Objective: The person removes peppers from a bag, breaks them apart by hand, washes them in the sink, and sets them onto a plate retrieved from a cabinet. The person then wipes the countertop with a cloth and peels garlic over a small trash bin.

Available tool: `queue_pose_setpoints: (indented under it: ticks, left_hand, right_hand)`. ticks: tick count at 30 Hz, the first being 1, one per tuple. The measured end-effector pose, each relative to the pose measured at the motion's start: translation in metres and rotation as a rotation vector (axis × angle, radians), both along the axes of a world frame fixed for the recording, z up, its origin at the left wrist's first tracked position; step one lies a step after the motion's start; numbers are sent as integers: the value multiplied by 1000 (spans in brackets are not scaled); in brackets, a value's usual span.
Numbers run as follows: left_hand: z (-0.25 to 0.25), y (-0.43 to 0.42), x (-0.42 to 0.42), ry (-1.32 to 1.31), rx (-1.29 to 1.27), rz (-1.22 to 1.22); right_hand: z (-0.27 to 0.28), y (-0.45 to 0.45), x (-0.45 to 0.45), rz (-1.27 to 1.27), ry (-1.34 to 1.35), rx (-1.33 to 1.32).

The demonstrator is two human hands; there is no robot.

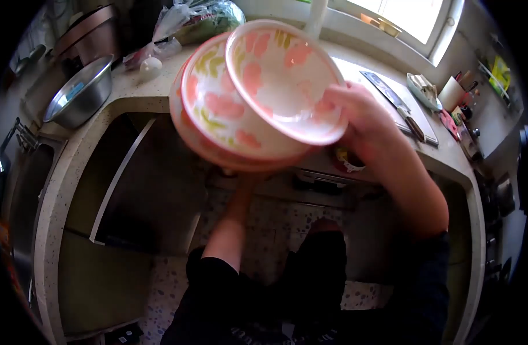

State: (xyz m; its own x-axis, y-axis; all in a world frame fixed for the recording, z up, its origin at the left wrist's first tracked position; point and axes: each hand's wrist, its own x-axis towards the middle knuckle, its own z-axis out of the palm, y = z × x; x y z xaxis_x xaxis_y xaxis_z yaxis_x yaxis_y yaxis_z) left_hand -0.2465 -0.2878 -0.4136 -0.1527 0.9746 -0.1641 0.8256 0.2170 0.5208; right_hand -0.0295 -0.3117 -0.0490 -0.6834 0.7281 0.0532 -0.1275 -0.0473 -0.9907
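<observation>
My right hand (pixel 353 112) grips the rim of a white bowl (pixel 287 80) with pink flowers and green leaves, its thumb over the inner edge. This bowl is tilted and overlaps a stack of larger bowls (pixel 218 106) in the same pattern, with pink rims. Beneath the stack is my left hand (pixel 241 173), holding it up from below; most of its fingers are hidden by the bowls. The bowls are up in front of me, between the counter edge and my body.
A cleaver (pixel 384 92) and a second knife handle (pixel 414 127) lie on a white cutting board (pixel 428 129). A steel basin (pixel 82 95) stands on the counter, left. Below, a cabinet door (pixel 154 190) hangs open. Bagged greens (pixel 218 23) sit at the back; a sink (pixel 31 190) is far left.
</observation>
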Motion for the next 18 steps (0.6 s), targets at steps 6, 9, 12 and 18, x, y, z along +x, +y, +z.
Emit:
queue_pose_setpoints:
  ticks: [6,9,12,18]
  left_hand:
    - [-36,6,4,-34,214,237]
    - [-18,1,6,-49,87,259]
    - [-50,17,-3,44,93,189]
    - [-14,-2,3,-68,102,247]
  right_hand:
    - [19,82,12,-28,-81,4]
    - [27,95,27,-251,-131,14]
    - [22,119,49,-422,-157,15]
    - [3,155,83,-597,-159,-61]
